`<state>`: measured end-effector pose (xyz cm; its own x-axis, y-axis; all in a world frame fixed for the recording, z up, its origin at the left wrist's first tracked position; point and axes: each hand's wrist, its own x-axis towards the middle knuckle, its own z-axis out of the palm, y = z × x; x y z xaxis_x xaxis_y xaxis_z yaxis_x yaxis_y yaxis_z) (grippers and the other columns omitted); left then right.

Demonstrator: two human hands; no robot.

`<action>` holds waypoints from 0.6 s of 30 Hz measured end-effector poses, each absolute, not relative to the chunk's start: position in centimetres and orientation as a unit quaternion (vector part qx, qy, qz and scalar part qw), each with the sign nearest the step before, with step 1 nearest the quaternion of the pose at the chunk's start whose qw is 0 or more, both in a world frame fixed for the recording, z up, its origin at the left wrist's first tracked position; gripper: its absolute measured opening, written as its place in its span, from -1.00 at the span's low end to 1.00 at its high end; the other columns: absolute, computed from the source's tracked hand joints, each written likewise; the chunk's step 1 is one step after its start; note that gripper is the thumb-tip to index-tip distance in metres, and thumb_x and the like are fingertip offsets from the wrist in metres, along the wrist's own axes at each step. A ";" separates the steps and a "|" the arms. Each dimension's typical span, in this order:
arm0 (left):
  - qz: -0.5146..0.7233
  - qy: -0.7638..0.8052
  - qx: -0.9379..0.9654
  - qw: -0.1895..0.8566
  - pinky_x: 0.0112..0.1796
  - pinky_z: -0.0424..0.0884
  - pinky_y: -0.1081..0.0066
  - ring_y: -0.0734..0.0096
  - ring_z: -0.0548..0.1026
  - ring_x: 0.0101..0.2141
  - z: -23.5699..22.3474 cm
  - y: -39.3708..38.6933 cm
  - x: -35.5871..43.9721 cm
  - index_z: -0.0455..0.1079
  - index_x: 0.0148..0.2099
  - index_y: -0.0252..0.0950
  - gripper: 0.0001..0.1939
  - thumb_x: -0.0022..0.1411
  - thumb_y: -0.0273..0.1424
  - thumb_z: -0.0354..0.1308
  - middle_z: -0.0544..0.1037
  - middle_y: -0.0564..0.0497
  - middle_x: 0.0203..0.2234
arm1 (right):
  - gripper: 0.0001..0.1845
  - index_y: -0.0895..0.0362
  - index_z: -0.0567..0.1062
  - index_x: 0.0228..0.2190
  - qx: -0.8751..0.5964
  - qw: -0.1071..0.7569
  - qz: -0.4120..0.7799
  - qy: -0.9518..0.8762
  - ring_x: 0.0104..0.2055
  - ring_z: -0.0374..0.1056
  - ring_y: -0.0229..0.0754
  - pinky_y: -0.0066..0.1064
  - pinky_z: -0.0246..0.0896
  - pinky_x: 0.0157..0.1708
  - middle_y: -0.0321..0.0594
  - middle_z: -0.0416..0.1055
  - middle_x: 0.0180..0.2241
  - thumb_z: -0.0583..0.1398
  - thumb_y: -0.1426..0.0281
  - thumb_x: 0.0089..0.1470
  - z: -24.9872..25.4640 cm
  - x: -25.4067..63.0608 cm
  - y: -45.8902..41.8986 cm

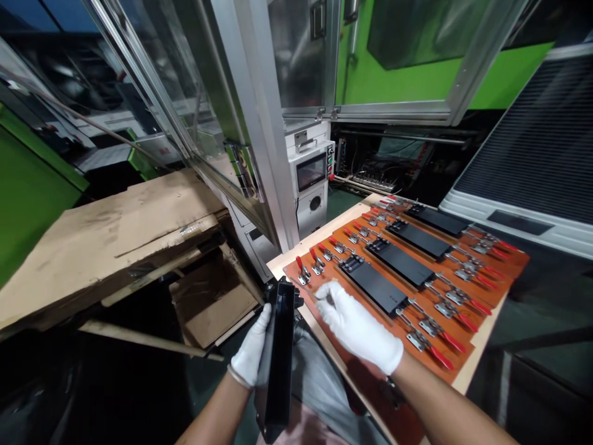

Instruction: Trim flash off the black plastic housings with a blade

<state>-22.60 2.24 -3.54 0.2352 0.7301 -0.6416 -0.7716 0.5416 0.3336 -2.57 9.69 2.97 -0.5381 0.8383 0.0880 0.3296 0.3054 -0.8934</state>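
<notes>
Left hand [252, 352] holds 1 part [280, 358]; board [514, 266], 4 panels [375, 284].

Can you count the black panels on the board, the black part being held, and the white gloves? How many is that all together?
Black panels on the board: 4
Black part in the left hand: 1
White gloves: 2
Total: 7

The gloves [359, 327] are white, the long part [280, 352] black, the board [509, 272] orange-brown, the clamp handles [442, 358] red.
</notes>
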 end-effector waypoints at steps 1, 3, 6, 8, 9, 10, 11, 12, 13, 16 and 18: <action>0.472 0.391 -0.021 0.790 -0.59 0.35 0.47 0.40 0.46 -0.67 -3.6 2.2 -22.6 0.46 -0.38 -0.33 -0.51 0.10 0.05 0.20 0.51 0.01 -0.65 | -0.91 0.10 0.30 -0.30 -0.363 0.304 0.425 -0.771 -0.29 0.29 -0.16 -0.30 0.18 -0.23 -0.24 0.34 -0.34 0.00 0.41 0.17 2.9 -2.5 9.8; 0.464 0.389 -0.015 0.796 -0.58 0.35 0.45 0.38 0.47 -0.66 -3.7 2.1 -22.5 0.46 -0.37 -0.33 -0.50 0.09 0.07 0.20 0.52 0.00 -0.65 | -0.85 0.10 0.33 -0.32 -0.330 0.331 0.390 -0.793 -0.24 0.29 -0.15 -0.29 0.18 -0.18 -0.19 0.34 -0.31 -0.03 0.47 0.17 2.7 -2.7 10.2; 0.464 0.382 -0.021 0.799 -0.55 0.38 0.44 0.36 0.49 -0.64 -3.9 1.9 -22.5 0.48 -0.34 -0.33 -0.53 0.10 0.04 0.20 0.54 -0.01 -0.62 | -0.82 0.09 0.30 -0.46 -0.317 0.346 0.361 -0.806 -0.33 0.26 -0.18 -0.34 0.17 -0.26 -0.25 0.31 -0.41 0.03 0.50 0.16 2.3 -3.3 10.9; 0.467 0.379 -0.032 0.799 -0.52 0.39 0.45 0.37 0.50 -0.61 -3.9 1.7 -22.5 0.49 -0.32 -0.32 -0.55 0.11 0.02 0.21 0.55 -0.01 -0.60 | -0.75 0.08 0.24 -0.55 -0.311 0.354 0.354 -0.808 -0.39 0.21 -0.20 -0.36 0.15 -0.32 -0.29 0.26 -0.49 0.05 0.50 0.17 2.0 -3.8 11.3; 0.468 0.378 -0.037 0.798 -0.51 0.39 0.45 0.38 0.51 -0.60 -3.8 1.7 -22.5 0.49 -0.31 -0.32 -0.56 0.11 0.01 0.22 0.56 -0.01 -0.59 | -0.72 0.08 0.22 -0.57 -0.301 0.361 0.353 -0.809 -0.41 0.20 -0.22 -0.37 0.15 -0.33 -0.30 0.25 -0.50 0.06 0.50 0.17 1.8 -4.0 11.4; 0.470 0.377 -0.040 0.797 -0.50 0.40 0.46 0.38 0.51 -0.59 -3.7 1.7 -22.5 0.49 -0.30 -0.32 -0.56 0.12 0.00 0.22 0.56 -0.01 -0.58 | -0.70 0.09 0.21 -0.58 -0.283 0.368 0.356 -0.811 -0.42 0.19 -0.22 -0.38 0.15 -0.35 -0.30 0.24 -0.51 0.06 0.50 0.18 1.6 -4.1 11.3; 0.474 0.378 -0.039 0.795 -0.50 0.39 0.47 0.39 0.51 -0.59 -3.5 1.7 -22.6 0.49 -0.31 -0.33 -0.56 0.12 0.00 0.22 0.56 0.00 -0.58 | -0.71 0.09 0.23 -0.58 -0.257 0.377 0.360 -0.814 -0.42 0.20 -0.23 -0.39 0.16 -0.36 -0.29 0.25 -0.50 0.05 0.51 0.18 1.4 -4.3 11.2; 0.476 0.381 -0.033 0.792 -0.51 0.39 0.47 0.39 0.51 -0.60 -3.2 1.8 -22.6 0.49 -0.32 -0.33 -0.55 0.11 0.01 0.22 0.56 0.00 -0.60 | -0.73 0.10 0.27 -0.55 -0.225 0.384 0.366 -0.817 -0.41 0.21 -0.23 -0.40 0.18 -0.36 -0.28 0.27 -0.49 0.05 0.51 0.18 1.2 -4.4 10.9; 0.481 0.387 -0.024 0.787 -0.53 0.38 0.47 0.39 0.50 -0.62 -2.9 1.9 -22.7 0.48 -0.35 -0.34 -0.53 0.10 0.03 0.22 0.54 0.00 -0.62 | -0.76 0.11 0.32 -0.52 -0.194 0.388 0.373 -0.820 -0.41 0.23 -0.24 -0.42 0.19 -0.37 -0.26 0.29 -0.47 0.05 0.52 0.18 1.0 -4.4 10.4; 0.513 0.406 0.012 0.756 -0.63 0.32 0.50 0.44 0.44 -0.69 -1.9 2.6 -22.9 0.43 -0.46 -0.34 -0.50 0.10 0.06 0.19 0.49 0.02 -0.70 | -0.81 0.12 0.42 -0.42 -0.124 0.384 0.399 -0.823 -0.38 0.29 -0.26 -0.45 0.24 -0.37 -0.23 0.35 -0.42 0.06 0.58 0.11 0.2 -4.5 8.5; 0.547 0.417 0.018 0.726 -0.64 0.33 0.53 0.47 0.45 -0.69 -1.3 3.1 -23.1 0.43 -0.47 -0.32 -0.52 0.13 0.03 0.19 0.50 0.04 -0.69 | -0.79 0.11 0.44 -0.41 -0.110 0.385 0.408 -0.820 -0.39 0.32 -0.27 -0.46 0.26 -0.37 -0.24 0.37 -0.43 0.07 0.61 0.03 -0.3 -4.4 7.0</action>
